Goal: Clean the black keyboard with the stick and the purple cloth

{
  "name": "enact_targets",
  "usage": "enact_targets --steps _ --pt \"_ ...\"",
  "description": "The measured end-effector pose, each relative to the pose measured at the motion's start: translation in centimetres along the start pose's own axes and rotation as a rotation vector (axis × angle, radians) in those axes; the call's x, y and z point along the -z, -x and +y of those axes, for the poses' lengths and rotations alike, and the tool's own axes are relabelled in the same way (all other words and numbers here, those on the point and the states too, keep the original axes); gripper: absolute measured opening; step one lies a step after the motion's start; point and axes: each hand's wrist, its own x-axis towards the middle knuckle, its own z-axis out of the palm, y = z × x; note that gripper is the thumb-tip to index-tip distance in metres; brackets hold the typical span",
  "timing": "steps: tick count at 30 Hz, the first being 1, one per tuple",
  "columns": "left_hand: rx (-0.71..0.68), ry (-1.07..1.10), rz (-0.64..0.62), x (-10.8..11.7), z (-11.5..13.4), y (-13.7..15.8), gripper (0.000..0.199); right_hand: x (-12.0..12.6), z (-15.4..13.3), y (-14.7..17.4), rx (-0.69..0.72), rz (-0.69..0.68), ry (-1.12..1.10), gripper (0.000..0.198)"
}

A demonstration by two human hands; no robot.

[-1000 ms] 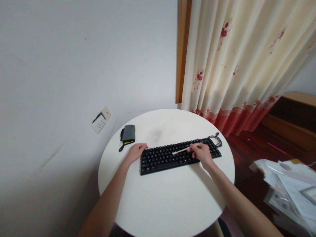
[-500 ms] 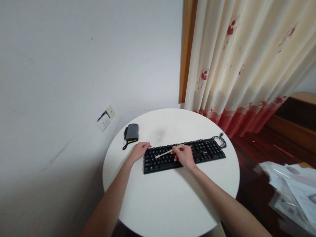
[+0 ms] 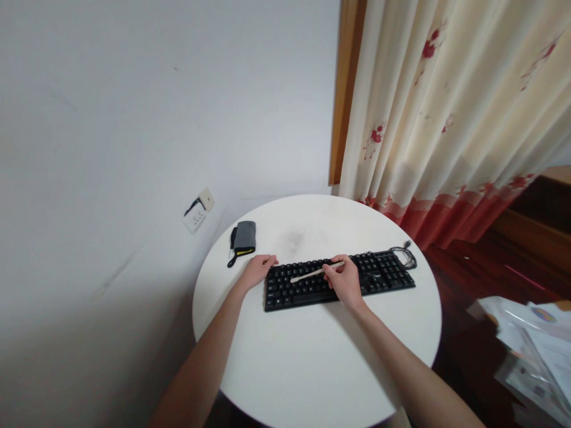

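A thin pale stick (image 3: 307,276) is held in the closed grip of the right hand (image 3: 345,282), over the black keyboard (image 3: 383,274) laid on the round surface (image 3: 307,356). The keyboard's far left corner is touched by the left hand (image 3: 257,270) (its grip cannot be judged).

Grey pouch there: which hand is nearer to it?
Left. The left hand is just on the near side of the pouch; the right hand is farther right, over the keyboard, holding a stick.
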Motion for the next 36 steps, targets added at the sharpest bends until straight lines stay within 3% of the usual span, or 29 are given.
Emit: enact_targets --steps 6,17,24,36 --pt "0.004 -0.015 -0.005 -0.1 0.0 0.0 0.052 1.0 -0.4 -0.1 0.168 0.066 0.255 0.025" --pt "0.020 -0.013 0.000 0.0 0.2 0.1 0.051 2.0 -0.5 0.3 0.219 0.045 0.718 0.020" --pt "0.015 -0.006 -0.004 0.0 0.2 0.1 0.051 0.2 -1.4 0.9 0.286 -0.073 0.921 0.022" --pt "0.024 0.028 -0.008 -0.1 -0.1 -0.1 0.051 -3.7 -2.7 1.1 0.354 -0.227 1.070 0.025"
